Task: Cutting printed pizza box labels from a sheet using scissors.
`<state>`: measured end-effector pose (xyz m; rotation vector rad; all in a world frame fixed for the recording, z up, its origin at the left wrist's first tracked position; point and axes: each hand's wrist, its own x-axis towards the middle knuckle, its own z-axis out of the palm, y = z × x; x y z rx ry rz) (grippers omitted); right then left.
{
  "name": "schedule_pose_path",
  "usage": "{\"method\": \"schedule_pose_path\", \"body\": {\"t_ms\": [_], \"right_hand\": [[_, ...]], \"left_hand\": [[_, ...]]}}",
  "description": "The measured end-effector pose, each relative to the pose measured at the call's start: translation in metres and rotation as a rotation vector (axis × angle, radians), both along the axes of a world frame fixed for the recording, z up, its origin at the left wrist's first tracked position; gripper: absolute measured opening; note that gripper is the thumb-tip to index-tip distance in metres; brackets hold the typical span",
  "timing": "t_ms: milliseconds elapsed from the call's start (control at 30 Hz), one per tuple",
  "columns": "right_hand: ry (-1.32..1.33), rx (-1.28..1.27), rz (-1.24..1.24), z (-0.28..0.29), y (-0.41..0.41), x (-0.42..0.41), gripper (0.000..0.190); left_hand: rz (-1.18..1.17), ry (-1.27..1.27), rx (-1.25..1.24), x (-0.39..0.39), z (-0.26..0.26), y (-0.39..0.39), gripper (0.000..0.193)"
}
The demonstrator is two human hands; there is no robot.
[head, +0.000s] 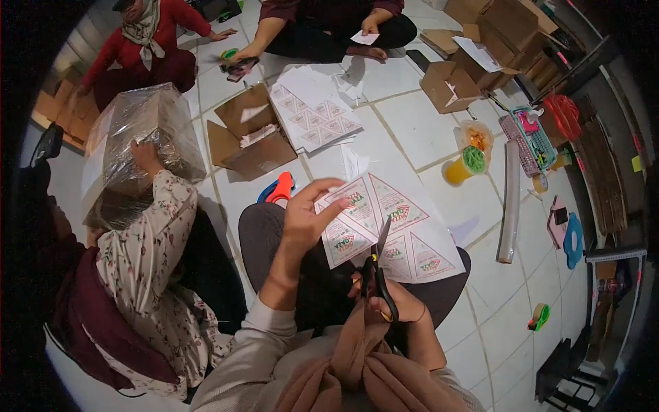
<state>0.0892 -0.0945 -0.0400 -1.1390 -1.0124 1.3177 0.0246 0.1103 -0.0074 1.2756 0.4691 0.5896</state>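
Note:
A white paper sheet (432, 239) printed with triangular labels in red and green lies across my lap. My left hand (309, 216) pinches its upper left part, thumb on top. In my right hand (401, 301) are black-handled scissors (382, 296) with yellow accents. Their blades point up and away from me into the sheet, along a cut between the printed triangles. The lower blade is mostly hidden by the paper. Just beyond my left knee lies an orange and blue tape dispenser (279, 189) on the tiled floor.
An open carton (257, 159) holds paper pieces beside a stack of printed sheets (314, 113). A person at left touches a plastic-wrapped box (144, 149); others sit opposite. At right are a drink cup (461, 170), a plastic film roll (508, 206) and a basket (527, 139).

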Motion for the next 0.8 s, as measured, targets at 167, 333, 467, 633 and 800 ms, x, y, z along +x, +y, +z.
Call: {"method": "schedule_pose_path", "body": {"t_ms": [167, 333, 467, 633, 800], "right_hand": [[-0.069, -0.19, -0.181, 0.005, -0.003, -0.007, 0.042], [-0.121, -0.18, -0.239, 0.007, -0.007, -0.004, 0.048], [-0.105, -0.136, -0.195, 0.008, -0.016, -0.005, 0.044], [0.043, -0.065, -0.122, 0.014, -0.018, -0.007, 0.041], [0.176, -0.077, -0.16, 0.021, -0.018, -0.01, 0.037]], "left_hand": [[-0.005, -0.12, -0.091, -0.002, -0.01, -0.043, 0.054], [0.05, 0.123, -0.118, -0.009, -0.011, -0.073, 0.034], [0.062, 0.172, -0.007, -0.005, 0.007, -0.054, 0.017], [0.089, 0.095, 0.543, 0.007, 0.036, -0.045, 0.013], [0.034, 0.134, 0.525, 0.008, 0.054, -0.033, 0.015]]}}
